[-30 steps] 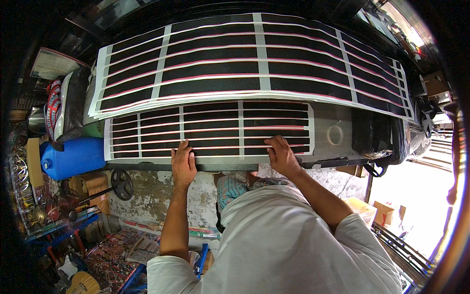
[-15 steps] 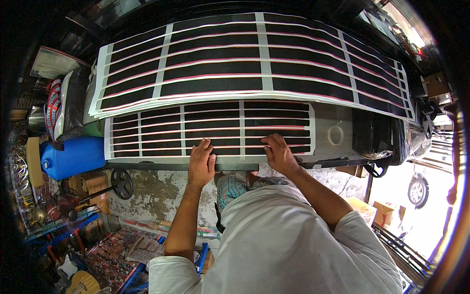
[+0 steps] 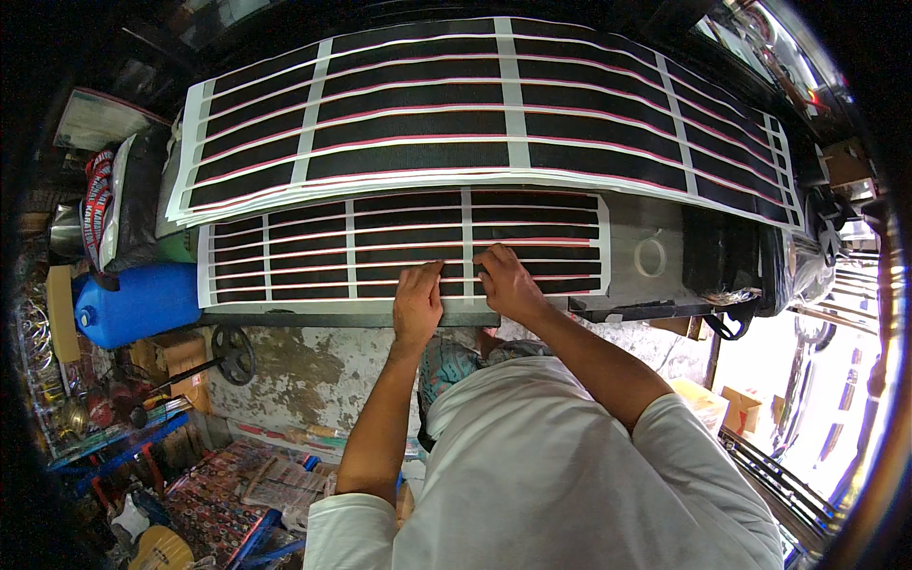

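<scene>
A smaller black sheet (image 3: 313, 233) with white and thin red stripes lies flat on the grey table. Over its lower middle, my left hand (image 3: 419, 299) rests with bent fingers drawn together. My right hand (image 3: 511, 285) is just to the right, its fingers curled toward the thumb near a pale vertical band. Both sets of fingertips touch the sheet around one white stripe. What they pinch, if anything, is too small to make out. Beyond, a stack of larger striped sheets (image 3: 408, 160) overlaps the far side of the table.
A roll of tape (image 3: 651, 256) lies on the table (image 3: 622, 242) right of the small sheet. Black plastic-wrapped bundles (image 3: 727, 256) stand farther right. At left are a blue jerrycan (image 3: 142, 304) and a black handwheel (image 3: 234, 354). Patterned goods (image 3: 218, 494) fill the lower left.
My left hand has moved right and my right hand left, so they are closer together. Their fingers are more bent. Outside at right, the car wheel is gone from sight.
</scene>
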### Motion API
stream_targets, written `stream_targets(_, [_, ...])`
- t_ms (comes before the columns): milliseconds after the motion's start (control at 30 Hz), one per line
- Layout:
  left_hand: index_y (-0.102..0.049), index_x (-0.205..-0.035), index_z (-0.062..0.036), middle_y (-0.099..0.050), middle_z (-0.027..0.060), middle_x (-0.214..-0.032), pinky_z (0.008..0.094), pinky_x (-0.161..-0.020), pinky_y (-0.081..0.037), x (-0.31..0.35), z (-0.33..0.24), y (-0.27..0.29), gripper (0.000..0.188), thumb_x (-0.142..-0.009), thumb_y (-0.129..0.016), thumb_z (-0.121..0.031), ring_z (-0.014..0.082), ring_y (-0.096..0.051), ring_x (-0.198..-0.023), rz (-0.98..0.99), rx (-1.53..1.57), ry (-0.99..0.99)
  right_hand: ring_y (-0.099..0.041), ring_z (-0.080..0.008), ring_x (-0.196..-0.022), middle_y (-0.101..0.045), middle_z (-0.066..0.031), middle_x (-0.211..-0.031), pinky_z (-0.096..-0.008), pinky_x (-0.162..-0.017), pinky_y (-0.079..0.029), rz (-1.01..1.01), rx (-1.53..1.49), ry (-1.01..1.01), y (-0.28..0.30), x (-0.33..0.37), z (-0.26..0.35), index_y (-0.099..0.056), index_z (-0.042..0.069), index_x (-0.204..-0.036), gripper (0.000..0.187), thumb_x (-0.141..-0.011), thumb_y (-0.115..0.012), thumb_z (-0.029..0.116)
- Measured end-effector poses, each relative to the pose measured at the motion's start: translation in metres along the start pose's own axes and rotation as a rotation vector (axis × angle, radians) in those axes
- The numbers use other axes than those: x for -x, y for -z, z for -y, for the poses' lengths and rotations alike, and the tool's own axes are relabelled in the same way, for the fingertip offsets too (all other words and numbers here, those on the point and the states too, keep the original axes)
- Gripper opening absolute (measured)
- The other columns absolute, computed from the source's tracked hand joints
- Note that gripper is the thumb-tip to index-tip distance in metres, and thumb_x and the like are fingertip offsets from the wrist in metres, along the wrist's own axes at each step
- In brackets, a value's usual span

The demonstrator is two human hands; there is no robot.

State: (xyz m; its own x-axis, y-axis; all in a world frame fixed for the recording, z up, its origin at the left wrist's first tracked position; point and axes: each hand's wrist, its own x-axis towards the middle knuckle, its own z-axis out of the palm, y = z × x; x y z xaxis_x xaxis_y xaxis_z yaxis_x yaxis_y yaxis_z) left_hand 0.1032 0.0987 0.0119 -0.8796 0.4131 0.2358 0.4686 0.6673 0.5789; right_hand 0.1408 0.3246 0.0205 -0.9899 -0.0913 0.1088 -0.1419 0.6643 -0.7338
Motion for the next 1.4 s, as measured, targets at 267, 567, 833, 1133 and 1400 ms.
stream_targets(267, [-0.075, -0.127, -0.0050, -0.072, 0.0133, -0.124, 0.0456, -0.097, -0.059, -0.002, -0.010, -0.018, 0.027, -0.101, -0.072, -0.005, 0.0363, -0.069, -0.111, -0.104, 0.017, 0.046, -0.061, -0.0439, -0.116, -0.060, -0.0199, -0.119, -0.0553, -0.103, -0.054, -0.018, 0.050, -0.020, -0.005, 0.003, -0.004, -0.066, 0.000, -0.122, 0.030, -0.092, -0.068, -0.002])
stream_targets(567, [-0.077, -0.112, -0.0022, -0.074, 0.0115, -0.120, 0.0444, -0.093, -0.060, -0.003, -0.003, -0.018, 0.017, -0.095, -0.076, -0.001, 0.0347, -0.070, -0.110, -0.107, 0.084, -0.010, -0.060, -0.0408, -0.114, -0.060, -0.0175, -0.116, -0.0525, -0.104, -0.053, 0.012, 0.136, 0.025, -0.009, 0.004, -0.009, -0.065, 0.000, -0.117, 0.025, -0.093, -0.068, -0.001])
stream_targets(833, [-0.079, -0.116, -0.0037, -0.076, 0.0117, -0.123, 0.0426, -0.093, -0.063, -0.004, -0.008, -0.024, 0.020, -0.096, -0.076, -0.002, 0.0333, -0.073, -0.111, -0.051, 0.027, -0.071, -0.059, -0.0400, -0.112, -0.061, -0.0167, -0.115, -0.0508, -0.103, -0.053, -0.006, 0.112, 0.026, -0.005, 0.005, -0.007, -0.065, 0.000, -0.113, 0.021, -0.092, -0.068, -0.001])
stream_targets(1133, [-0.080, -0.116, -0.0031, -0.069, 0.0132, -0.127, 0.0405, -0.093, -0.062, -0.002, -0.011, -0.029, 0.020, -0.097, -0.075, 0.001, 0.0323, -0.073, -0.107, -0.074, 0.134, 0.086, -0.060, -0.0407, -0.110, -0.060, -0.0185, -0.115, -0.0505, -0.101, -0.054, -0.020, 0.094, 0.002, -0.011, 0.004, -0.002, -0.066, -0.001, -0.119, 0.028, -0.091, -0.066, -0.004])
stream_targets(1400, [-0.083, -0.116, -0.0019, -0.066, 0.0167, -0.126, 0.0396, -0.087, -0.060, 0.001, -0.008, -0.049, 0.025, -0.093, -0.076, 0.006, 0.0304, -0.070, -0.104, -0.092, 0.173, 0.133, -0.056, -0.0345, -0.118, -0.063, -0.0125, -0.121, -0.0446, -0.108, -0.049, 0.036, 0.161, 0.033, -0.010, 0.007, -0.008, -0.071, -0.001, -0.111, 0.037, -0.074, -0.074, -0.006])
